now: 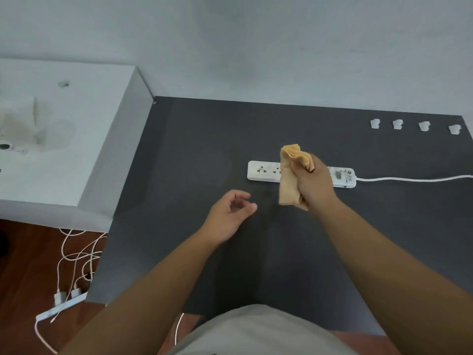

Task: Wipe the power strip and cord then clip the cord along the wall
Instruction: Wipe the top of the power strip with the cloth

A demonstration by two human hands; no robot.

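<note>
A white power strip point(263, 171) lies flat on the dark grey table point(194, 149), its white cord point(409, 178) running off to the right edge. My right hand point(313, 185) is closed around a folded tan cloth point(290, 175), held over the middle of the strip and hiding that part. My left hand point(230, 213) hovers over the table in front and to the left of the strip, fingers loosely curled and holding nothing. Several white cord clips point(398, 124) sit in a row near the table's far right edge, close to the wall point(281, 47).
A white box-like surface point(64, 124) with stains stands to the left of the table. Below it on the wooden floor lie a second power strip point(61, 307) with plugged chargers and tangled white cables point(76, 254).
</note>
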